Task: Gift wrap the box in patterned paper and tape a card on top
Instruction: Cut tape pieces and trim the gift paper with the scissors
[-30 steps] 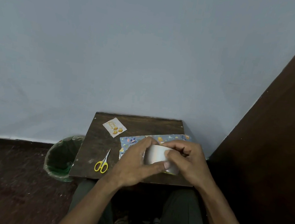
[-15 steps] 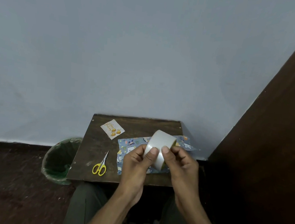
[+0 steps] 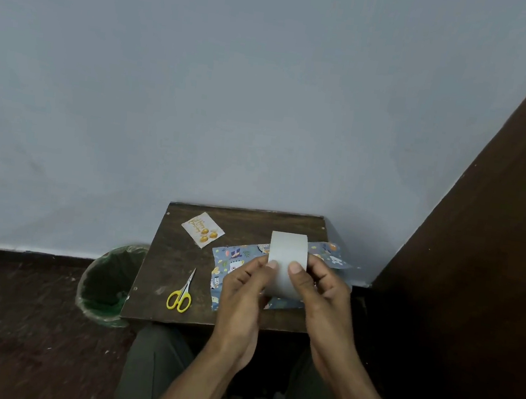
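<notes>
Tape roll (image 3: 287,264) now lifted off the table (image 3: 169,261) to centre frame, turned face-on, where a second ago lay low against the wrapped box (image 3: 238,262). Gripped from both sides: left hand (image 3: 241,295) curled round its left edge, right hand (image 3: 322,298) round the right, thumbs pressed on the outer band. Probably hunting for the loose end. Box below, lower centre-right, already papered; card (image 3: 202,229) up-left of it, scissors (image 3: 180,298) lower left.

Both hands raised, thumbs up front

The left hand (image 3: 244,295) and right hand (image 3: 322,301) sit side by side, fingers curled in a grip, thumb tips pressed forward and near each other. Both forearms reach up from below.
</notes>
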